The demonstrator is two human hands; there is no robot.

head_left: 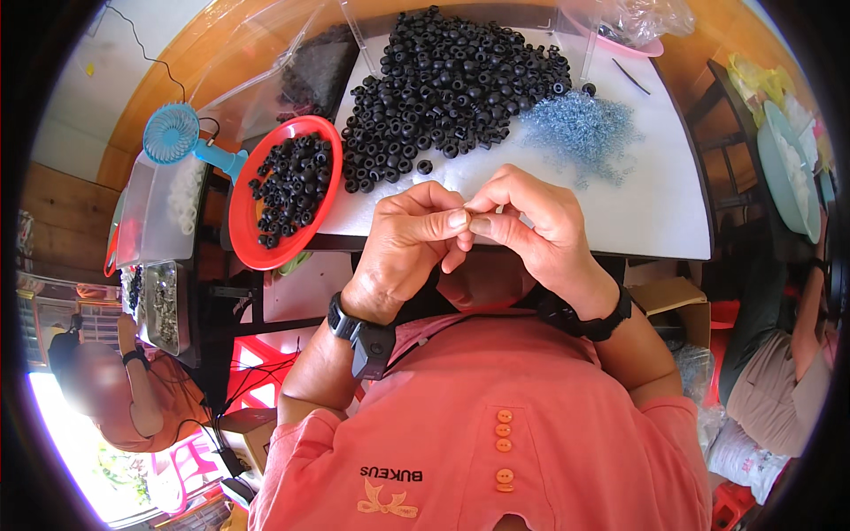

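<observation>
Both hands meet in front of my chest, over the near edge of the white work surface (655,217). My left hand (398,243) is closed, its thumb and fingertips pinched together. Tip to tip with it, my right hand (544,221) pinches at the same spot. Whatever lies between the fingertips is too small and covered to make out. Beyond them spreads a large heap of small round black parts with holes (460,84). To its right lies a loose pile of tiny clear bluish pieces (580,128). A red plate (276,257) on the left holds more black parts.
A blue fan (171,133) stands left of the plate, near a clear plastic bin (142,217). A pink bowl (653,49) with a clear bag sits at the back right. One person (155,407) is at left, another (779,380) at right beneath a teal basin (779,177).
</observation>
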